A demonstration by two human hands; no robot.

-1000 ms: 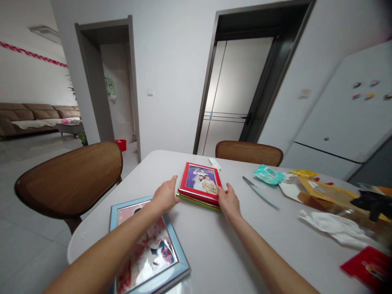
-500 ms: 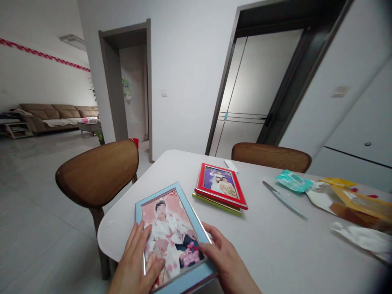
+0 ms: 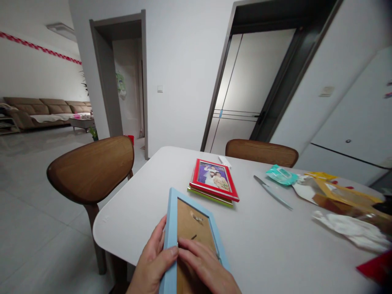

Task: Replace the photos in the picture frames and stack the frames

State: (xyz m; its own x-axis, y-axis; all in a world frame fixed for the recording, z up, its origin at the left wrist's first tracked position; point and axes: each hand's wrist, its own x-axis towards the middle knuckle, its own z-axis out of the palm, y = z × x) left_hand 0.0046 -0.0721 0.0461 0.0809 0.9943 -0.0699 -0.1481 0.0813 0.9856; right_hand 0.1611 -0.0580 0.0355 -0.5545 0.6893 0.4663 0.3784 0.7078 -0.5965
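A blue picture frame (image 3: pixel 173 212) is tilted up at the near edge of the table, its brown backing board (image 3: pixel 187 212) facing me. My left hand (image 3: pixel 156 257) grips the frame's left side, thumb on the front edge and fingers behind. My right hand (image 3: pixel 205 261) lies over the backing, fingers stretched toward the left rim, touching the board. Beyond them, a red picture frame (image 3: pixel 234 188) with a group photo rests on top of a yellow-green frame (image 3: pixel 211 197).
On the white table (image 3: pixel 260 249) lie a knife (image 3: pixel 272 192), a teal wipes packet (image 3: pixel 281 174), yellow-brown packaging (image 3: pixel 339 198) and crumpled white material (image 3: pixel 352 232). A red item (image 3: pixel 376 267) is at the lower right. Wooden chairs (image 3: pixel 92 169) stand at the left and far side.
The blue frame has been turned from its photo side to its backing side. My right hand has moved from its right edge onto the backing. The view has shifted slightly right.
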